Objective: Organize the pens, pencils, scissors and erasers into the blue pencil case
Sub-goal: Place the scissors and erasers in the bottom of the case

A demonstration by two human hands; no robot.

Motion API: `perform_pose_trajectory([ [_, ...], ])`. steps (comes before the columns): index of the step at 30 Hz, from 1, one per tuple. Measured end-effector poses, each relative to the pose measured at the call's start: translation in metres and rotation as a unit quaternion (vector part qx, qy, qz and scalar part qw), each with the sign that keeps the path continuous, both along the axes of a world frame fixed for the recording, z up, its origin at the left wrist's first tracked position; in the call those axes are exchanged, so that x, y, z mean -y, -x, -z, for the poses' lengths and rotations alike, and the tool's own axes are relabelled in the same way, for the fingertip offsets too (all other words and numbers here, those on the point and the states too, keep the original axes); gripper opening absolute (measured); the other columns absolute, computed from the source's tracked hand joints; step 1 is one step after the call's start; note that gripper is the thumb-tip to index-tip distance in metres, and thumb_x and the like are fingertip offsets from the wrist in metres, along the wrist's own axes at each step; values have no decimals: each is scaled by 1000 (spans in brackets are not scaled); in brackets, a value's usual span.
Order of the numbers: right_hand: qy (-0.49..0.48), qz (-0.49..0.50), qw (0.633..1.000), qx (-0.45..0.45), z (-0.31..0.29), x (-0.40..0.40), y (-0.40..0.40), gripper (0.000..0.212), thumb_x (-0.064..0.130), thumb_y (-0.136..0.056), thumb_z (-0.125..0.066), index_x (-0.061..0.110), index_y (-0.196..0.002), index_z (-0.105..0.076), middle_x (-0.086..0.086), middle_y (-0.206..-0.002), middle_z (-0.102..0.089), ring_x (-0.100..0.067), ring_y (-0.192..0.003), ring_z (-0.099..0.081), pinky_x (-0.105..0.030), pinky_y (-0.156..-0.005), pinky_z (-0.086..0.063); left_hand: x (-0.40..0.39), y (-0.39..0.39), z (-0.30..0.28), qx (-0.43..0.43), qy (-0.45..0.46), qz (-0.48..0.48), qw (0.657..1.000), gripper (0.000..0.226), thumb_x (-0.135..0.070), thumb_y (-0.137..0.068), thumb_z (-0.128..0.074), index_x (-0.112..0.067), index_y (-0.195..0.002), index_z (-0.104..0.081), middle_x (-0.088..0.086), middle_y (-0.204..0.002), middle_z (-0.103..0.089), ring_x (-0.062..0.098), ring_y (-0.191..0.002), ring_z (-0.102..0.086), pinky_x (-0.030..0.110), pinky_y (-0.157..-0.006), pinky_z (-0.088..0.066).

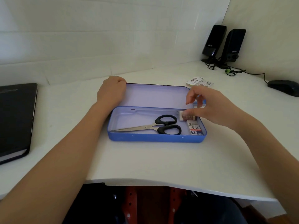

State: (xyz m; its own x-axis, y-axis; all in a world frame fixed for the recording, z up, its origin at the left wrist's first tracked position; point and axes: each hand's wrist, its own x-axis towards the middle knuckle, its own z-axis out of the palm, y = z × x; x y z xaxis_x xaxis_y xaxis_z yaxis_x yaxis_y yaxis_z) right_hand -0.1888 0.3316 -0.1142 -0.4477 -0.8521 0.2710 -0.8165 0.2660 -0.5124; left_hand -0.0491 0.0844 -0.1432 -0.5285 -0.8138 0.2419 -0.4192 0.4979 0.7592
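Right hand (208, 107) pinches a small white eraser (183, 118) between thumb and fingertips, setting it in the far right corner of the blue pencil case (155, 139); contact with the tin floor cannot be confirmed. Left hand (111, 91) is curled closed over the open lid's (153, 96) far left corner, steadying it. The eraser appears light, slightly soft and grippy: hold its short sides. A sleeved 2B eraser (195, 128) lies just beside it; the scissors (155, 126), stiff and pointed, lie along the near wall.
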Motion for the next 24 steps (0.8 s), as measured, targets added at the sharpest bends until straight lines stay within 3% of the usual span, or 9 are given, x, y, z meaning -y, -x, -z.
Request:
perform_pose_trajectory([
  [2, -11, 26, 997, 70, 2, 2, 2, 34, 21, -68, -81, 18, -89, -55, 7, -84, -58, -1, -61, -50, -2, -54, -39, 1, 0, 0, 5, 4, -2, 1000, 23, -23, -61, -30, -23, -72, -50, 2, -80, -52, 19, -76, -37, 32, -73, -39],
  [5, -24, 28, 988, 147, 6, 6, 4, 30, 17, -70, -80, 19, -90, -57, 2, -82, -60, 8, -50, -53, -13, -57, -41, 1, 1, 0, 5, 7, -7, 1000, 36, -23, -61, -30, -21, -76, -63, 4, -83, -57, 23, -77, -43, 34, -77, -43],
  [11, -47, 21, 987, 155, 5, 6, 2, 17, 18, -73, -78, 23, -84, -66, 4, -80, -59, 2, -50, -50, -20, -60, -39, 0, 0, 0, 11, 8, -11, 1000, 34, -23, -61, -30, -22, -76, -61, 4, -84, -57, 23, -78, -44, 34, -77, -43],
  [16, -36, 34, 991, 123, 7, 7, -14, 24, 39, -77, -71, 24, -95, -65, 4, -81, -60, 3, -54, -53, -18, -60, -40, -1, 0, -2, 5, 9, -14, 1000, 43, -23, -63, -30, -12, -79, -67, 11, -90, -65, 30, -81, -52, 40, -84, -48],
  [19, -64, 21, 993, 101, 9, 9, -20, 22, 35, -79, -70, 26, -99, -63, 0, -88, -57, -1, -64, -53, -12, -57, -42, -1, 0, -2, 4, 7, -13, 1000, 46, -23, -63, -30, -8, -83, -68, 10, -92, -66, 29, -84, -53, 38, -85, -47],
  [21, -73, 6, 990, 117, 7, 8, -19, 19, 30, -81, -69, 27, -99, -64, 1, -89, -55, 5, -56, -53, -4, -51, -39, -2, 0, -2, 7, 9, -9, 1000, 39, -24, -63, -30, -16, -77, -66, 6, -87, -62, 26, -80, -48, 38, -85, -47],
  [24, -85, -9, 987, 133, 2, 1, -15, 21, 37, -83, -65, 33, -103, -62, 5, -90, -52, 9, -50, -51, -4, -52, -38, -4, -1, -3, 5, 4, -10, 1000, 31, -24, -63, -29, -22, -73, -59, 6, -85, -60, 23, -78, -44, 38, -83, -47],
])
